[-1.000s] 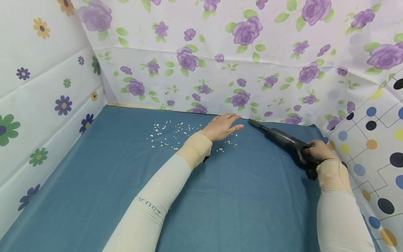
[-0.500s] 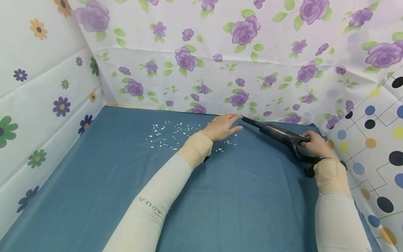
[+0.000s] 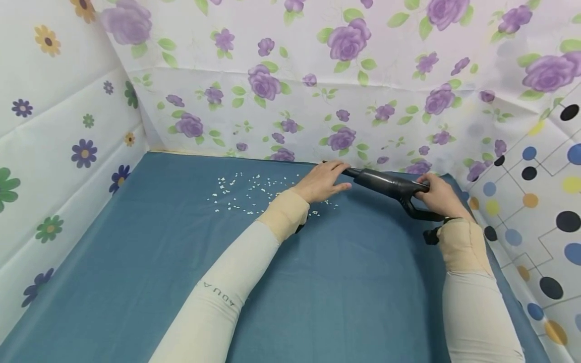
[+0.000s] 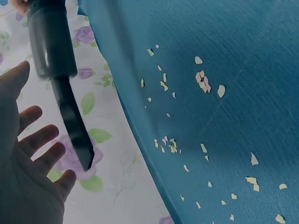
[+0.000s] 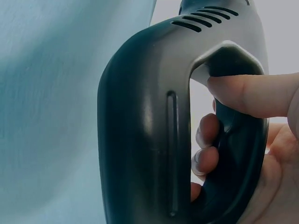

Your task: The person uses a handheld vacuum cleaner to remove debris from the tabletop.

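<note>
My right hand (image 3: 440, 195) grips the loop handle of a black handheld vacuum cleaner (image 3: 379, 182); in the right wrist view its fingers (image 5: 205, 161) curl through the handle and the thumb lies across it. The vacuum points left, its narrow crevice nozzle (image 4: 72, 121) reaching behind my left hand (image 3: 320, 182) in the head view. The left wrist view has the nozzle running past the fingertips of that hand, whose fingers are spread and relaxed, with nothing held. Small pale scraps (image 4: 221, 91) lie scattered on the blue cloth, some of them hidden by the left hand and forearm.
Blue cloth (image 3: 327, 282) covers the work surface. A sheet with purple roses (image 3: 263, 83) stands along the back edge. Daisy-printed sheeting (image 3: 83, 154) walls the left side, and a dotted sheet (image 3: 549, 201) the right, close beside the right forearm.
My right hand has lifted and moved the vacuum left and slightly away, so its nozzle now reaches behind the left hand. The left hand stays nearly still; the head view has shifted slightly.
</note>
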Demonstrator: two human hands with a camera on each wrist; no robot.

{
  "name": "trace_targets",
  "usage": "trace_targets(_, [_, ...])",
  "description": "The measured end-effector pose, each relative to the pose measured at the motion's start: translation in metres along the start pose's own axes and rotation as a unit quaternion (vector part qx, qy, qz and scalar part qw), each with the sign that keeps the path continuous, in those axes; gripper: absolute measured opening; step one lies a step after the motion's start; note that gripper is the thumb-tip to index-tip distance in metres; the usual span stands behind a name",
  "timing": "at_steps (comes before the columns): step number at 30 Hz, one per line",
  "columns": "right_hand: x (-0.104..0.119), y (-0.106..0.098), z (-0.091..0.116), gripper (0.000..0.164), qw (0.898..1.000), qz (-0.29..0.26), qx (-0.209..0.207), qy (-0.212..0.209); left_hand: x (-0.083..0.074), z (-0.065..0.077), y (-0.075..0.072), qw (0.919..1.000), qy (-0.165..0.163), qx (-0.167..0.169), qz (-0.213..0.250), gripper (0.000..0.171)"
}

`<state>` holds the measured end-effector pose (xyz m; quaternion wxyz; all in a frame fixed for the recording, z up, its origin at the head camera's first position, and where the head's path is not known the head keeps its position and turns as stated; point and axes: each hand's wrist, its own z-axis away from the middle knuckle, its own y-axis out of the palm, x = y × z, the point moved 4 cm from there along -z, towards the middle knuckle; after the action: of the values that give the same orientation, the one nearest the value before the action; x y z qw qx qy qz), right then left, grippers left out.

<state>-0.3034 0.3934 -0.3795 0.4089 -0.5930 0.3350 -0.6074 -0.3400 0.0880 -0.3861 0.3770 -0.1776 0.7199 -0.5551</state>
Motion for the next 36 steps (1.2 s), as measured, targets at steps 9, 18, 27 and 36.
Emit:
trace_targets(9, [0.018, 0.000, 0.000, 0.032, 1.000, 0.000, 0.002, -0.020, -0.003, -0.002, 0.002, 1.0000, -0.002, -0.002, -0.009, 0.070])
trace_targets(18, [0.034, 0.001, -0.001, 0.030, 0.999, -0.004, 0.003, -0.049, -0.004, -0.002, 0.006, 0.9999, -0.011, -0.006, -0.008, 0.071])
trace_targets(27, [0.048, 0.004, -0.002, 0.027, 0.997, -0.008, -0.009, -0.072, -0.003, 0.000, 0.009, 0.9991, -0.018, -0.009, -0.039, 0.075])
trace_targets(36, [0.054, 0.005, 0.001, 0.028, 0.998, -0.014, -0.006, -0.066, 0.001, 0.005, 0.008, 0.9985, -0.047, -0.007, -0.025, 0.070])
